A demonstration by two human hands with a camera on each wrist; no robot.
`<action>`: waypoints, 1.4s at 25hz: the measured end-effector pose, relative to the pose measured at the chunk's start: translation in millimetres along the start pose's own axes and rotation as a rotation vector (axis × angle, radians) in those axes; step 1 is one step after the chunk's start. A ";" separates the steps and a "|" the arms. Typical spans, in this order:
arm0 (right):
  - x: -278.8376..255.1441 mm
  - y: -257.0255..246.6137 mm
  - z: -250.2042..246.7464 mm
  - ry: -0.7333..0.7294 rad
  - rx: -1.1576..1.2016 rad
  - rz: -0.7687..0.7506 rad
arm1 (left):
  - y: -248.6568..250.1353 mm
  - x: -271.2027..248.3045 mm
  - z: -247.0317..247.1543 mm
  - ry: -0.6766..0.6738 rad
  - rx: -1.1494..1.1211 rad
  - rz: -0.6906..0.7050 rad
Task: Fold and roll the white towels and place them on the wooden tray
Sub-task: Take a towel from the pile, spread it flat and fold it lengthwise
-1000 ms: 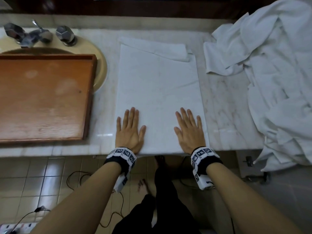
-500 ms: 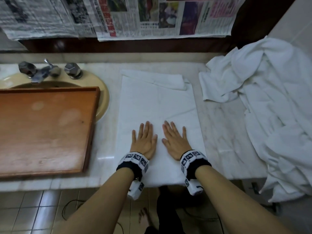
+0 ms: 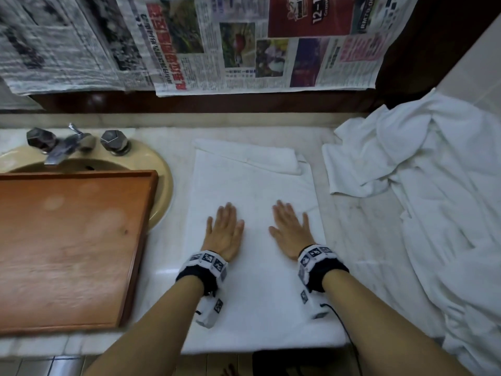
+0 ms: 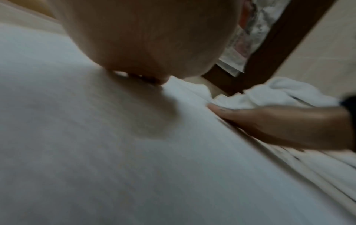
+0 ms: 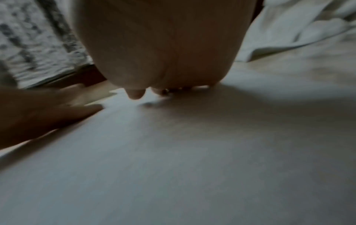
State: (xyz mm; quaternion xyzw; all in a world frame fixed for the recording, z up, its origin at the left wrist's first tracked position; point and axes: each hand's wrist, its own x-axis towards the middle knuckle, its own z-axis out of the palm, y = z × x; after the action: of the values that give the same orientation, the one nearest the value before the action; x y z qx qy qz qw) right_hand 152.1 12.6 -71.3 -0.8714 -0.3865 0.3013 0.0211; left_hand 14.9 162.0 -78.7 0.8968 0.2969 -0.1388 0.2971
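Note:
A white towel (image 3: pixel 254 183) lies flat and folded into a long rectangle on the marble counter, its far end turned over in a band. My left hand (image 3: pixel 225 232) and right hand (image 3: pixel 291 232) both rest palm down on its middle, fingers straight, a hand's width apart. The left wrist view shows the left palm (image 4: pixel 146 38) on the towel (image 4: pixel 115 152) with the right hand (image 4: pixel 279 121) beside it. In the right wrist view the right palm (image 5: pixel 163 45) presses the towel (image 5: pixel 192 152). The wooden tray (image 3: pixel 67 248) sits to the left, nothing in it.
A heap of crumpled white towels (image 3: pixel 433 199) covers the counter's right side. The tray lies over a beige sink (image 3: pixel 162 169) with a metal tap (image 3: pixel 65 145). Newspaper sheets (image 3: pixel 217 44) hang on the wall behind. The counter's front edge (image 3: pixel 40 346) runs below the tray.
Both hands slid up the towel from its near edge toward its middle, came close together, then spread apart again. The head view tilted up.

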 end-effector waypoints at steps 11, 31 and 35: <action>26.1 9.1 -22.5 0.037 0.001 -0.014 | -8.2 32.9 -32.6 -0.003 0.122 -0.022; 153.0 36.6 -127.4 0.173 0.027 0.024 | 16.2 143.3 -88.3 0.046 0.153 0.023; 158.7 30.5 -112.2 0.150 -0.036 -0.244 | 19.8 176.2 -91.2 0.115 0.127 0.019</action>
State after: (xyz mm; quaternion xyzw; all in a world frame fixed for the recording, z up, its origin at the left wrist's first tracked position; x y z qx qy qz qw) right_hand 315.5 122.2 -68.6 -0.8382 -0.4922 0.2238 0.0710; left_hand 172.0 284.6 -73.2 0.9232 0.2955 -0.1028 0.2232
